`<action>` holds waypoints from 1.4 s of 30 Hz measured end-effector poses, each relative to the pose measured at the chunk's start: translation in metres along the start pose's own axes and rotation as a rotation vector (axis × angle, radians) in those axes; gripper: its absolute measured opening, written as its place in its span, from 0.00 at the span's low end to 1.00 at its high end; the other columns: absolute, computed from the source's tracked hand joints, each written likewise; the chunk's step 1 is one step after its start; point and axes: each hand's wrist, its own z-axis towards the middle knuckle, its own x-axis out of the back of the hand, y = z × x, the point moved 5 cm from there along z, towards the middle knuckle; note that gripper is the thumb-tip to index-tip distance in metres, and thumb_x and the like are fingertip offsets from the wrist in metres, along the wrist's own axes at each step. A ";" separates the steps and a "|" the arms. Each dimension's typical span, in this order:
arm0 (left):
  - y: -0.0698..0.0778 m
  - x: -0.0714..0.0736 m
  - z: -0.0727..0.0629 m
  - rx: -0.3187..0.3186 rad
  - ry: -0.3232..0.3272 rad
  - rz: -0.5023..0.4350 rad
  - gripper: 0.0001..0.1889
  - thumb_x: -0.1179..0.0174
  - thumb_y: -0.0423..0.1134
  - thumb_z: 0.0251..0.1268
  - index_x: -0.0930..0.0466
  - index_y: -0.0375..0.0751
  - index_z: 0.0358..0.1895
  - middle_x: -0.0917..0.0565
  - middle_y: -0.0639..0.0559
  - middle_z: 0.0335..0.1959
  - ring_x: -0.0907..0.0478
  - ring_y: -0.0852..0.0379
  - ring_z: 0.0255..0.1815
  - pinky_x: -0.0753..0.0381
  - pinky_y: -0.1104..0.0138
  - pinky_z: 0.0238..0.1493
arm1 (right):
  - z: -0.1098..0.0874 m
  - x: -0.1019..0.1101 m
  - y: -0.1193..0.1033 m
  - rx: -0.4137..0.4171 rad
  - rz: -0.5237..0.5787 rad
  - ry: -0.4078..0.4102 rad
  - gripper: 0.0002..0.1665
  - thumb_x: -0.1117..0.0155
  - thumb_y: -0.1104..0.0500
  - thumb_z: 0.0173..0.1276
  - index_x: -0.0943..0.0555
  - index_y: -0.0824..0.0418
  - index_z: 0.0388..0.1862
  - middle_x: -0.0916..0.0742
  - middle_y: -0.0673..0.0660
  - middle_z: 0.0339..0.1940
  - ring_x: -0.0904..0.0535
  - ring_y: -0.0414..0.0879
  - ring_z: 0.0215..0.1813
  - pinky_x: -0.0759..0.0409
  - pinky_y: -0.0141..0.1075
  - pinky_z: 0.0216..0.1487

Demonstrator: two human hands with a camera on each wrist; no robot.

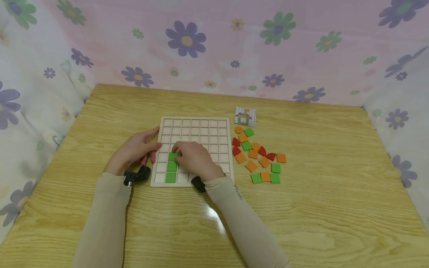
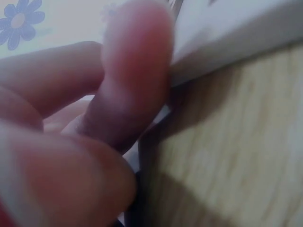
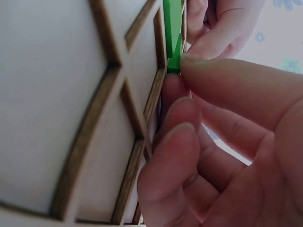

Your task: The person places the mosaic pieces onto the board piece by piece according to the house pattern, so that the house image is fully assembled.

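Observation:
A wooden grid board (image 1: 205,131) lies on the table. Two green square tiles (image 1: 170,177) fill cells of its second column at the near end. Just above them, my right hand (image 1: 196,158) pinches another green square tile (image 1: 172,156) between thumb and index finger, over the third cell of that column. In the right wrist view the thumb presses the edge of a green tile (image 3: 174,64), and the other fingers curl below. My left hand (image 1: 132,150) rests at the board's left edge, thumb on the rim and fingers loosely bent, holding no tile.
Right of the board lie loose pieces: green squares (image 1: 276,168), orange squares (image 1: 281,158), orange rounds (image 1: 238,130) and red quarter-rounds (image 1: 271,156). A small printed pattern card (image 1: 245,116) lies behind them. A flowered curtain (image 1: 234,48) hangs behind the wooden table (image 1: 318,208).

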 end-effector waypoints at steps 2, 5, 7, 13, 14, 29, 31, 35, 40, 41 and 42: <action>0.000 0.000 0.001 -0.003 0.001 -0.002 0.35 0.47 0.52 0.62 0.56 0.66 0.69 0.23 0.41 0.17 0.34 0.54 0.07 0.29 0.60 0.13 | 0.000 0.000 0.000 0.006 0.000 0.009 0.11 0.38 0.56 0.60 0.20 0.52 0.43 0.21 0.43 0.26 0.27 0.37 0.28 0.31 0.29 0.30; 0.000 0.000 0.001 -0.008 0.002 -0.008 0.35 0.47 0.52 0.62 0.56 0.66 0.69 0.22 0.41 0.17 0.35 0.54 0.07 0.29 0.60 0.13 | 0.000 0.001 0.001 0.014 0.005 0.015 0.11 0.39 0.55 0.60 0.21 0.52 0.43 0.21 0.43 0.27 0.27 0.36 0.29 0.30 0.29 0.30; 0.001 0.000 0.001 -0.011 0.006 -0.009 0.35 0.47 0.53 0.62 0.56 0.66 0.69 0.23 0.41 0.17 0.35 0.55 0.07 0.29 0.60 0.12 | 0.000 0.001 0.001 0.016 0.010 0.012 0.11 0.39 0.55 0.61 0.21 0.52 0.43 0.21 0.43 0.27 0.27 0.36 0.29 0.30 0.29 0.30; 0.000 -0.004 0.003 -0.012 0.010 -0.033 0.35 0.47 0.53 0.61 0.55 0.65 0.69 0.23 0.40 0.18 0.36 0.56 0.07 0.30 0.61 0.11 | -0.002 -0.001 0.007 0.027 0.022 -0.047 0.14 0.41 0.50 0.62 0.22 0.50 0.46 0.22 0.42 0.28 0.27 0.37 0.30 0.30 0.30 0.32; -0.001 -0.005 0.003 -0.009 0.011 -0.038 0.35 0.46 0.53 0.61 0.55 0.65 0.69 0.23 0.40 0.18 0.36 0.56 0.06 0.31 0.61 0.11 | -0.003 -0.001 0.008 0.030 0.026 -0.057 0.14 0.42 0.49 0.62 0.22 0.50 0.46 0.22 0.42 0.28 0.28 0.37 0.30 0.30 0.30 0.32; -0.005 -0.003 0.006 0.005 0.045 0.008 0.37 0.45 0.55 0.58 0.56 0.67 0.69 0.24 0.42 0.17 0.38 0.56 0.06 0.30 0.61 0.11 | -0.027 0.013 0.018 0.053 0.049 -0.073 0.16 0.45 0.47 0.64 0.22 0.51 0.48 0.22 0.44 0.27 0.29 0.39 0.29 0.30 0.31 0.32; -0.004 -0.002 0.005 0.005 0.050 0.011 0.37 0.45 0.55 0.59 0.55 0.67 0.69 0.24 0.42 0.17 0.37 0.55 0.06 0.30 0.61 0.11 | -0.031 0.015 0.019 0.055 0.049 -0.073 0.16 0.45 0.48 0.65 0.22 0.51 0.48 0.22 0.44 0.27 0.29 0.39 0.29 0.30 0.31 0.33; -0.002 0.000 0.004 -0.019 0.055 0.023 0.36 0.46 0.53 0.61 0.56 0.64 0.69 0.25 0.42 0.17 0.37 0.55 0.07 0.30 0.61 0.12 | -0.039 0.019 0.023 0.041 0.041 -0.064 0.15 0.45 0.47 0.64 0.22 0.50 0.47 0.22 0.45 0.26 0.29 0.39 0.28 0.30 0.31 0.32; -0.002 0.001 0.002 -0.012 0.053 0.003 0.35 0.46 0.53 0.61 0.55 0.65 0.69 0.25 0.41 0.17 0.38 0.55 0.08 0.31 0.61 0.12 | -0.050 0.024 0.035 0.009 0.040 -0.033 0.15 0.45 0.47 0.64 0.22 0.49 0.47 0.23 0.44 0.26 0.29 0.39 0.28 0.30 0.31 0.31; -0.002 0.001 0.002 -0.011 0.051 -0.001 0.35 0.46 0.53 0.61 0.55 0.65 0.69 0.25 0.41 0.17 0.38 0.55 0.08 0.31 0.61 0.12 | -0.051 0.025 0.038 0.005 0.043 -0.026 0.15 0.45 0.47 0.64 0.22 0.49 0.47 0.23 0.44 0.26 0.29 0.39 0.28 0.30 0.31 0.31; -0.002 0.001 0.002 -0.015 0.048 0.000 0.36 0.46 0.53 0.61 0.55 0.65 0.69 0.25 0.41 0.17 0.38 0.55 0.08 0.31 0.61 0.12 | -0.053 0.027 0.041 0.003 0.049 -0.018 0.15 0.45 0.48 0.64 0.22 0.50 0.47 0.23 0.44 0.27 0.29 0.39 0.29 0.30 0.32 0.31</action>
